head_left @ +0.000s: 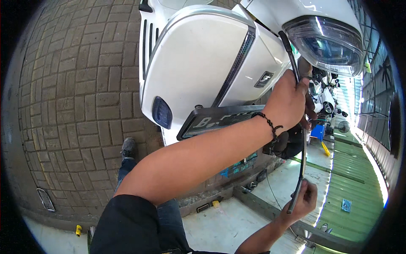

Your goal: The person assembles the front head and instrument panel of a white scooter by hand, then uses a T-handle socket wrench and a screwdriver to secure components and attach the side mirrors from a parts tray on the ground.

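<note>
A long, thin, slightly curved dark bar (303, 148) with thicker ends runs down the right side of the view, in front of a white scooter's front panel (198, 55). My left hand (291, 95), with a black beaded bracelet at the wrist, is closed around its upper part, just below the clear headlight (325, 44). Part of the fingers lies in shadow behind the bar. My right hand (305, 198) pinches the bar near its lower end, away from the scooter. My left forearm crosses in front of the dark number plate (220, 120).
Brick paving (84, 106) spreads on the left. A small oval lamp (162, 112) sits on the panel's lower edge. Beyond the bar are other scooters (327, 101), a blue container (317, 132) and a green corrugated wall (355, 169). My shoe (129, 148) rests near the scooter.
</note>
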### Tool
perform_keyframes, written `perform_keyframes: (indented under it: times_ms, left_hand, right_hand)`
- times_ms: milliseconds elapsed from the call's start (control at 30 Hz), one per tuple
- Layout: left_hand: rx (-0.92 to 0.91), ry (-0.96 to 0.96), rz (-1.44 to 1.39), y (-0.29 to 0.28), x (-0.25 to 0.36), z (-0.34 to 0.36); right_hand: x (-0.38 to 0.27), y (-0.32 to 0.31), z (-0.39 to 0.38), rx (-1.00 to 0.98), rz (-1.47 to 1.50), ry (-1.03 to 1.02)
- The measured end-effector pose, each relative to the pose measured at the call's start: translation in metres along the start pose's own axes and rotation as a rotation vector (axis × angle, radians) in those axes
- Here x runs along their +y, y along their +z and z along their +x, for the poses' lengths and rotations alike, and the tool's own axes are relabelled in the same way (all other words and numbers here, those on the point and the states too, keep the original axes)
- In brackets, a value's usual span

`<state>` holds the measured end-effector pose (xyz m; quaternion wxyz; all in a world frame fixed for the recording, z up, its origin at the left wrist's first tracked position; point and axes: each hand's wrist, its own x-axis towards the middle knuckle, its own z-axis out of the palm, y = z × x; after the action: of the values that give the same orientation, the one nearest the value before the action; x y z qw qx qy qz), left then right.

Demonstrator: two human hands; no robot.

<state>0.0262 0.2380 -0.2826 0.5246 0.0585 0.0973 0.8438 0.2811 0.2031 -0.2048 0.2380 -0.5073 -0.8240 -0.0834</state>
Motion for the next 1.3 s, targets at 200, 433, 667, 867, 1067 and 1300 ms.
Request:
perform_keyframes:
  times_ms: [200,433,667,867,1067,1300]
  left_hand:
    - [-0.033,0.060,-0.048,0.006,0.000,0.001]
    - [0.014,0.019,-0.042,0.004,-0.002,0.005]
    - [-0.174,0.039,-0.162,0.001,0.013,0.005]
    - [-0.190,-0.008,-0.221,-0.006,0.009,0.006]
    - [-0.158,0.002,-0.075,-0.007,0.013,0.000]
    - [-0.142,0.023,-0.154,-0.003,0.008,0.003]
  right_hand:
    - [-0.047,0.026,0.005,0.165,0.560,0.224]
    - [-0.006,0.006,0.012,0.042,0.101,-0.103]
    - [-0.024,-0.001,0.013,0.255,0.158,-0.103]
    - [-0.057,-0.007,0.019,-0.344,1.490,0.533]
    - [-0.015,-0.013,0.001,0.138,0.178,-0.173]
    - [-0.061,-0.001,0.000,-0.082,1.030,0.605]
